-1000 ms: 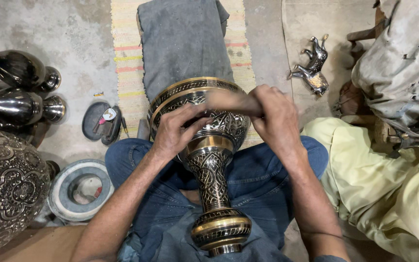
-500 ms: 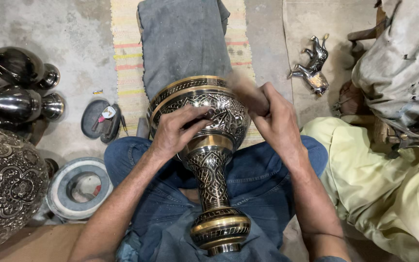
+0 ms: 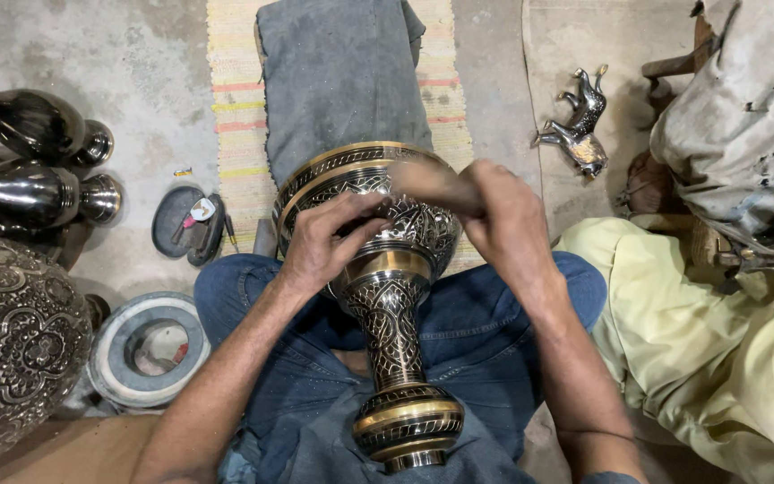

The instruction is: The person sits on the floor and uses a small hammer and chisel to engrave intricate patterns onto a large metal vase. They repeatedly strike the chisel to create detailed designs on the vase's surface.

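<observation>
I look down at an engraved brass vase [image 3: 391,296] lying across my lap on blue jeans [image 3: 468,332], its wide mouth pointing away from me over a grey cloth [image 3: 338,76] and its banded foot close to my body. My left hand [image 3: 320,246] rests on the vase's bulb, fingers curled over the engraved metal — a closed grip pressing on it, and something thin may sit under the fingertips, but I cannot tell. My right hand [image 3: 508,224] is wrapped tight around a wooden handle [image 3: 432,184], blurred, just above the vase's shoulder. The cloth lies on a striped mat [image 3: 235,108] on the concrete floor. To my left stand 2 dark polished vessels [image 3: 38,170], a large embossed pot [image 3: 11,341] and a grey ring [image 3: 150,350]. To my right — a small metal horse figure [image 3: 580,125] and a person's pale yellow trousers [image 3: 700,350].
</observation>
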